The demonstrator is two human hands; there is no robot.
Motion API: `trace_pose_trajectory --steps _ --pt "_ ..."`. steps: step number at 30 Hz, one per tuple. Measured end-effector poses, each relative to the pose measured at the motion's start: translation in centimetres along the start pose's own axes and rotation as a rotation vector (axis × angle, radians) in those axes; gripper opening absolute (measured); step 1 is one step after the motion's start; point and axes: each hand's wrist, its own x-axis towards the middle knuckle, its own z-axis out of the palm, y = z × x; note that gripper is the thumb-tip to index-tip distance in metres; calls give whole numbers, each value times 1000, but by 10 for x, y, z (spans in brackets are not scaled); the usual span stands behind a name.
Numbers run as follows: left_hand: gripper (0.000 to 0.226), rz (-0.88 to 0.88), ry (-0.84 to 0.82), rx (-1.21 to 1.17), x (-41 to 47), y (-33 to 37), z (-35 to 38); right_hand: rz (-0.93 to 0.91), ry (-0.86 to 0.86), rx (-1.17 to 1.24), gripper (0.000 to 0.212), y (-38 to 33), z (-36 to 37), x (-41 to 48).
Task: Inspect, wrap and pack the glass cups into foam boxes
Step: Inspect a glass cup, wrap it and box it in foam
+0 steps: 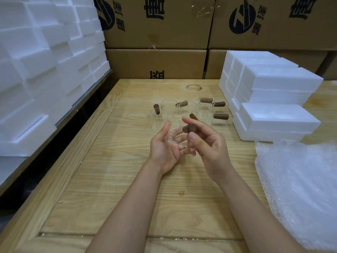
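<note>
Holding glass cup [174, 130] before 惠-printed cartons [164, 30]

Packing room: stacked cartons [156, 24], foam boxes [269, 92].
</note>
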Motion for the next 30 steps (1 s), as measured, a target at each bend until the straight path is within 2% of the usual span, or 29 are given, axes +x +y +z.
trace_pose_trajectory --steps 5,7,11,14,18,21,22,25,26,30 --pt "61 -13 4 48 2 -2 2 -163 247 -406 18 5 3 -2" --pt "69 -10 23 60 1 -3 5 -169 314 -432 10 8 0 -2" --pt "62 56 -2 48 1 -3 8 -177 357 -441 9 8 -3 0" --pt "87 113 -3 74 1 -4 9 -161 363 -409 9 8 -5 1" --pt "87 203 -9 93 -2 -4 10 -90 400 -305 7 10 -5 4" --pt "98 244 15 138 -5 -2 11 -4 422 -244 10 10 -6 6" --pt "95 259 21 165 -5 -2 11 29 430 -214 12 11 -6 7" --pt "62 330 77 252 -4 -5 10 113 441 -94 15 12 -8 9" --pt "59 352 91 279 -3 -6 10 138 446 -58 17 12 -8 10" --pt "67 422 136 461 0 -12 9 248 507 134 25 15 -13 15"
